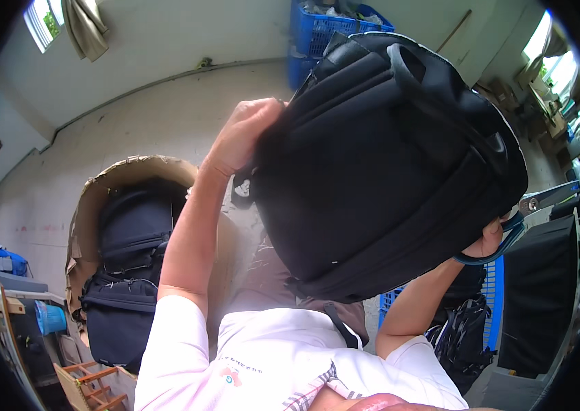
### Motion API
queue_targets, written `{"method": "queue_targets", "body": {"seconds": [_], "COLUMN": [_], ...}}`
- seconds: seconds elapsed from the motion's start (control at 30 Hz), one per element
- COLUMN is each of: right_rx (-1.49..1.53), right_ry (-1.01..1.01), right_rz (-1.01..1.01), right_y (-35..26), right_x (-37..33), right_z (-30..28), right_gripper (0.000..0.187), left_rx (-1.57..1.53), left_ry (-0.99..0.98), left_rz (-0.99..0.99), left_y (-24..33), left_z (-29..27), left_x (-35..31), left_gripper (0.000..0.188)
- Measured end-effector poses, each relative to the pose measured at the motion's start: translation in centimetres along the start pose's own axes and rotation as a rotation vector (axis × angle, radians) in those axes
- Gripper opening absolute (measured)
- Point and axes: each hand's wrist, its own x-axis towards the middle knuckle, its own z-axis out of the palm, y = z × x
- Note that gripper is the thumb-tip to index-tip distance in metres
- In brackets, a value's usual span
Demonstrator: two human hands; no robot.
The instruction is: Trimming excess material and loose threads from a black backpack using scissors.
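Observation:
A large black backpack [365, 164] is held up in front of me, tilted, with its shoulder straps [406, 75] toward the upper right. My left hand [249, 133] is closed on its left edge; the fingertips are partly hidden. At the lower right edge my right hand [488, 241] grips the bag, most of its fingers out of sight behind it. A dark teal loop [509, 240] sits at that hand; whether it belongs to the bag or is a separate tool, I cannot tell. A small tab [242, 188] hangs below my left hand.
On my left, a torn-edged cardboard box [77, 226] holds more black bags [136, 233]. To the right stands a blue plastic crate [494, 294] beside black bags [461, 329]. Another blue crate [314, 41] is against the far wall. A wooden stool [94, 390] lies at lower left.

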Motion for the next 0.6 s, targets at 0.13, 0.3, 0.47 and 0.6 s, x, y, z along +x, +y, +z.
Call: {"method": "queue_targets", "body": {"seconds": [0.13, 0.3, 0.47, 0.6], "right_rx": [0.06, 0.164, 0.248, -0.447], "right_ry": [0.067, 0.126, 0.254, 0.39], "right_rz": [0.06, 0.18, 0.166, 0.371], "right_y": [0.0, 0.7, 1.0, 1.5], "right_x": [-0.8, -2.0, -4.3, -9.4], "right_z": [0.5, 1.7, 0.5, -0.5], "right_gripper": [0.027, 0.034, 0.036, 0.045], "left_rx": [-0.1, -0.331, -0.103, 0.386], "left_ry": [-0.103, -0.054, 0.354, 0.294], "left_rz": [-0.362, -0.391, -0.215, 0.163], "left_y": [1.2, -1.6, -0.9, 5.4], "left_z": [3.7, 4.2, 5.7, 4.6], "left_x": [-0.8, -6.1, -4.8, -1.3], "left_gripper": [0.039, 0.031, 0.021, 0.016]}}
